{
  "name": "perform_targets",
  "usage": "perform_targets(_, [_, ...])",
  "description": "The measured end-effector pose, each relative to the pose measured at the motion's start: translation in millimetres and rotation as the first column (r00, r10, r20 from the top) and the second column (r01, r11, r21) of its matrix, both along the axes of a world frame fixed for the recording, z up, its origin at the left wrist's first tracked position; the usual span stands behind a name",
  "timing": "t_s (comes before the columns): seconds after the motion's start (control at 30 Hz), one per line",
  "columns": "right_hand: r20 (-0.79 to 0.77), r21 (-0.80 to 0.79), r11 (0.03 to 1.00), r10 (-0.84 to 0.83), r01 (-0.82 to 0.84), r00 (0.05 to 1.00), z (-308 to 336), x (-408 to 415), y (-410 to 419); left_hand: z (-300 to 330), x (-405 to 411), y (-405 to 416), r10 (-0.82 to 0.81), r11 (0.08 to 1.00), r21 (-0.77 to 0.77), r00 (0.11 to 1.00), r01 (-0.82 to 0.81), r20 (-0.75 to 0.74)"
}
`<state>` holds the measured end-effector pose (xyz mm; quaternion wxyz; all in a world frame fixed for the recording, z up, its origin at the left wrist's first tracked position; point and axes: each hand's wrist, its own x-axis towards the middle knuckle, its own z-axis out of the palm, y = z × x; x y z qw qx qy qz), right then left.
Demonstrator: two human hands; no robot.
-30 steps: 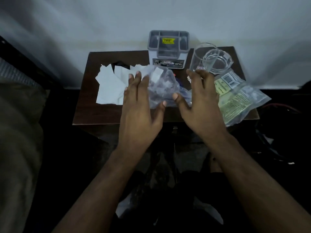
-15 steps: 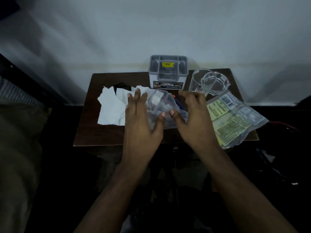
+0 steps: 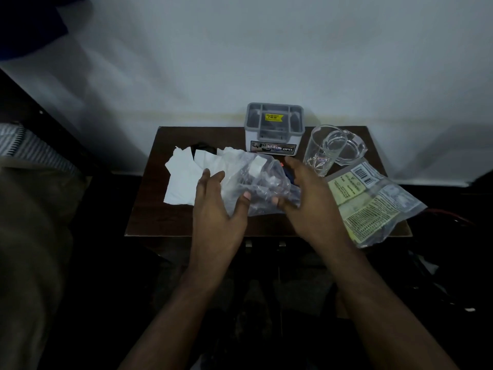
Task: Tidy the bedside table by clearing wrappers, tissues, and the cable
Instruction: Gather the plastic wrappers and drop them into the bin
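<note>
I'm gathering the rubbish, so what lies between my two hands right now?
In the head view, the crumpled clear plastic wrapper lies between the left hand and the right hand.

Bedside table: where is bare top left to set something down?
Bare wood: the table's front-left strip below the tissues, and the back-left corner. Crowded: centre, under the clear bag and both hands; right side, with the glass and printed wrapper.

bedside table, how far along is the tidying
Nothing looks cleared yet. In hand: the left hand and right hand close around the crumpled clear wrapper, not lifted. Left: white tissues, the printed wrapper, and a dark cable-like thing behind the tissues.
</note>
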<state>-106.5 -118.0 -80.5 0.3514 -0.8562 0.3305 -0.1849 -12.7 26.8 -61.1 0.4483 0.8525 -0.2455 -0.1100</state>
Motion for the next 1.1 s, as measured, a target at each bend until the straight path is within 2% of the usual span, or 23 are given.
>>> perform_targets(0.1, [-0.06,0.094,0.995,0.04,-0.034,0.997,-6.9,3.0,0.1,-3.5,-2.8,-5.5,-0.011,1.0,0.003,1.0,0.011,-0.026])
perform_targets(0.23, [-0.058,0.059,0.997,0.062,-0.059,0.996,-4.9,7.9,3.6,-4.4,-4.9,-10.3,-0.023,1.0,0.018,0.999,0.024,-0.034])
perform_targets(0.37, [0.111,0.012,0.996,0.081,-0.083,0.991,7.4,2.5,4.8,-2.6,-4.9,-9.4,-0.079,0.997,-0.023,0.997,0.078,-0.022])
perform_targets(0.47, [0.25,0.078,0.992,0.075,-0.097,0.965,18.7,-7.3,2.5,-0.3,-4.3,-9.6,-0.18,0.984,-0.004,0.982,0.181,0.054])
perform_targets(0.57, [0.268,0.076,0.987,0.118,-0.143,0.956,20.4,-18.1,-0.4,0.9,-11.7,-14.3,-0.302,0.952,-0.009,0.948,0.305,0.095])
perform_targets(0.63, [0.249,0.048,0.983,0.163,-0.18,0.955,21.9,-26.5,-2.4,-1.8,-17.0,-18.3,-0.29,0.956,-0.025,0.952,0.294,0.094])
perform_targets(0.7, [0.264,0.11,0.974,0.161,-0.196,0.951,25.8,-34.9,-7.1,-4.4,-21.6,-22.4,-0.228,0.974,0.025,0.968,0.227,0.104])
perform_targets(0.77, [0.28,0.14,0.984,0.069,-0.112,0.957,28.9,-47.2,-14.7,-5.0,-27.5,-25.5,-0.171,0.985,0.014,0.979,0.171,0.11])
perform_targets(0.8, [0.261,0.095,0.995,-0.01,-0.015,0.965,26.8,-55.0,-21.6,-4.8,-30.6,-27.0,-0.148,0.988,-0.019,0.983,0.151,0.109])
perform_targets(0.87, [0.079,-0.063,0.983,-0.17,0.175,0.982,15.6,-73.9,-42.3,-2.5,-37.7,-30.8,-0.129,0.99,-0.044,0.984,0.135,0.119])
perform_targets(0.9, [-0.114,-0.121,0.972,-0.217,0.203,0.97,8.6,-82.6,-51.4,-2.4,-40.0,-32.8,-0.132,0.99,-0.035,0.98,0.138,0.147])
perform_targets(0.97, [-0.523,-0.121,0.981,-0.193,0.152,0.83,-4.4,-97.8,-61.6,-3.8,-42.0,-37.3,-0.137,0.99,0.007,0.959,0.14,0.248])
perform_targets(1.0, [-0.635,-0.093,0.988,-0.153,0.121,0.757,-9.6,-104.1,-62.7,-4.2,-44.1,-40.2,-0.136,0.99,0.013,0.952,0.138,0.275])
perform_targets(1.03, [-0.676,-0.069,0.993,-0.115,0.093,0.728,-15.2,-108.0,-62.7,-4.3,-46.6,-43.3,-0.132,0.99,-0.002,0.954,0.138,0.271])
perform_targets(1.1, [-0.647,-0.047,0.997,-0.079,0.063,0.759,-27.1,-112.5,-62.7,-2.8,-54.5,-50.9,-0.134,0.986,-0.069,0.968,0.152,0.214])
